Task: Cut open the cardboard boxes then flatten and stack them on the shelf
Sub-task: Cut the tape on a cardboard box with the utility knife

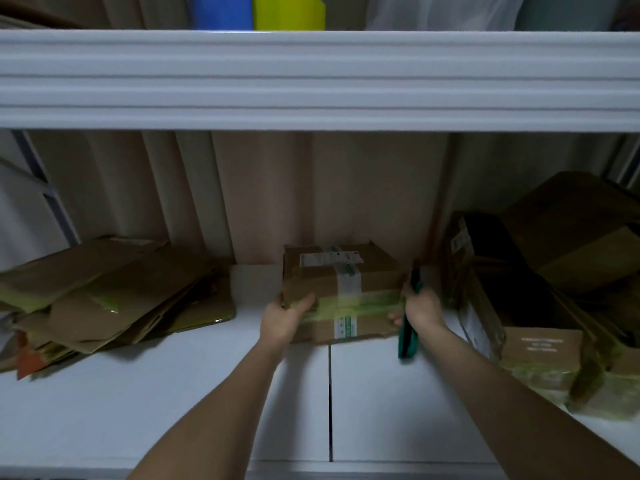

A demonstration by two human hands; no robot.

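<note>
Box, taped, sits at centre frame on the white shelf, gripped at its left corner by the left hand. The right hand holds a green cutter against its right side. Flattened cardboard lies at left, more boxes crowd the right, and a shelf beam spans above.

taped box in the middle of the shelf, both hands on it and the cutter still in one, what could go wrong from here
1. The right hand grips the green cutter while also bracing the taped box; whether its blade is out is unclear, but a slip might nick the left hand.
2. The leaning boxes on the right look unstable and could topple if bumped.
</note>
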